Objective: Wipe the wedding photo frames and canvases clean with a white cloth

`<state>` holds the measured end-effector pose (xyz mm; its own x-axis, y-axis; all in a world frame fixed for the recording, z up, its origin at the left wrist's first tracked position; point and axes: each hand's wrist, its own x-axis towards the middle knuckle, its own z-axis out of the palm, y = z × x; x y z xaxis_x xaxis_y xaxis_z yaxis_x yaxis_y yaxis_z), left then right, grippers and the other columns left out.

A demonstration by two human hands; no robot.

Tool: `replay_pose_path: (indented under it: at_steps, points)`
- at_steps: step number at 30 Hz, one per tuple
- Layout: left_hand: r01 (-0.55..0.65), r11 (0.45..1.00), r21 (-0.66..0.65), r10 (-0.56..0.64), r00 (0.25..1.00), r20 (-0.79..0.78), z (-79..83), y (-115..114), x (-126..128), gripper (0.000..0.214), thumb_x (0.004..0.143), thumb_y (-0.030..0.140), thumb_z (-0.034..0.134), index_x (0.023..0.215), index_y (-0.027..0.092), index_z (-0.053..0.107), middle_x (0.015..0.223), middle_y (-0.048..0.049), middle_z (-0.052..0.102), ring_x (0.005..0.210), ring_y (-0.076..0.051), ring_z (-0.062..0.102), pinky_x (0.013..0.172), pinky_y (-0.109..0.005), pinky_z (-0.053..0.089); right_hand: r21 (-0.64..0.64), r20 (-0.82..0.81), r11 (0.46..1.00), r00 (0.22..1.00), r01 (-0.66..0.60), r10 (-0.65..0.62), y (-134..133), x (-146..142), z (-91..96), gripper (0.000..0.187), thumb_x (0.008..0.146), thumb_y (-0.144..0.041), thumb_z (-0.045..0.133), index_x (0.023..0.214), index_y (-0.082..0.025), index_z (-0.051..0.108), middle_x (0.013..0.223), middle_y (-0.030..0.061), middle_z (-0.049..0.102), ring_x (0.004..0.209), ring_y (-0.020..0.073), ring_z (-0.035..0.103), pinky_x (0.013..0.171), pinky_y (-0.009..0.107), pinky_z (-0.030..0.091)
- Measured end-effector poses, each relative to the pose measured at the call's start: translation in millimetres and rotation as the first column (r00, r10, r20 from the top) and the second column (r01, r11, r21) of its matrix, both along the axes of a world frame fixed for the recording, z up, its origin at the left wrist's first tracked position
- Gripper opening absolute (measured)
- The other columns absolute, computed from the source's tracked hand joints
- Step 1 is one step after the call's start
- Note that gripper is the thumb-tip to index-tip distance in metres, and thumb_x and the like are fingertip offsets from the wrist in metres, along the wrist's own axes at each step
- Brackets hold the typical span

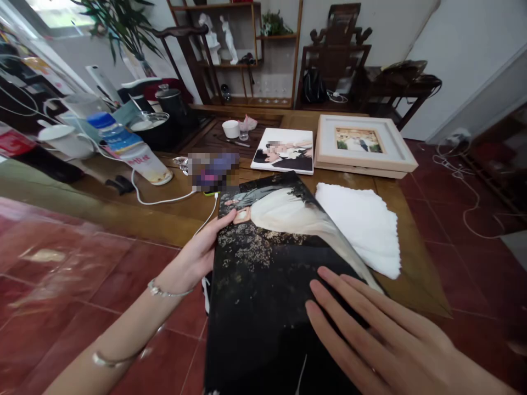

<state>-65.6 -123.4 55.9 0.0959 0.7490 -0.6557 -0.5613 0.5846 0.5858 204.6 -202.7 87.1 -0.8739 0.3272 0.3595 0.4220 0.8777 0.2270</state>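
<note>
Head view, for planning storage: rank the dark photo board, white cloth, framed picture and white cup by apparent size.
1. dark photo board, largest, though nearest the camera.
2. white cloth and framed picture look alike; the frame lies farther off, so unranked.
3. white cup, smallest.

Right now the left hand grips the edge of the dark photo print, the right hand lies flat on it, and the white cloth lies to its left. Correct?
One slip: the head view shows the white cloth lying to the right of the dark photo print, on the table. The left hand does grip its edge; the right hand lies flat on it.
</note>
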Motion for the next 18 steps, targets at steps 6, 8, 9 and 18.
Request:
replay_pose_path:
  at_steps: [6, 8, 9, 18]
  points:
    - [-0.04, 0.985, 0.165, 0.076, 0.973, -0.216, -19.3, 13, -15, 0.031, 0.083, 0.017, 0.061, 0.114, 0.011, 0.061, 0.081, -0.0111, 0.074, 0.062, -0.023, 0.071, 0.058, -0.032, 0.059, -0.188, -0.249, 0.967, 0.944, 0.172, -0.216, 32, 41, -34.5, 0.044, 0.087, -0.026, 0.057, 0.129, -0.013, 0.05, 0.122, 0.0112, 0.062, 0.125, 0.0263, 0.046, 0.103, 0.048, 0.04]
    - [-0.007, 0.985, 0.172, 0.052, 0.966, -0.254, -20.6, 18, -22, 0.028, 0.084, 0.017, 0.059, 0.111, 0.011, 0.062, 0.079, -0.0112, 0.074, 0.061, -0.023, 0.071, 0.057, -0.032, 0.059, -0.191, -0.236, 0.929, 0.904, 0.316, -0.356, 47, 50, -47.5, 0.049, 0.086, -0.025, 0.059, 0.132, -0.017, 0.046, 0.128, 0.011, 0.058, 0.129, 0.0276, 0.041, 0.105, 0.051, 0.036]
    - [0.012, 0.987, 0.162, 0.031, 0.964, -0.265, -20.4, 21, -24, 0.026, 0.084, 0.017, 0.058, 0.109, 0.011, 0.062, 0.078, -0.0112, 0.074, 0.061, -0.023, 0.071, 0.057, -0.033, 0.059, -0.197, -0.196, 0.907, 0.892, 0.372, -0.408, 54, 51, -54.8, 0.051, 0.085, -0.025, 0.059, 0.133, -0.018, 0.044, 0.131, 0.0115, 0.055, 0.13, 0.0292, 0.038, 0.106, 0.054, 0.034]
    - [0.212, 0.969, 0.127, -0.149, 0.911, -0.384, -22.8, 52, -24, 0.034, 0.076, 0.023, 0.07, 0.108, 0.017, 0.062, 0.086, -0.0096, 0.074, 0.067, -0.023, 0.071, 0.061, -0.032, 0.059, -0.227, -0.26, 0.787, 0.743, 0.573, -0.616, 64, 80, -100.8, 0.049, 0.072, -0.003, 0.046, 0.119, -0.018, 0.048, 0.12, 0.013, 0.06, 0.106, 0.0273, 0.059, 0.084, 0.038, 0.051]
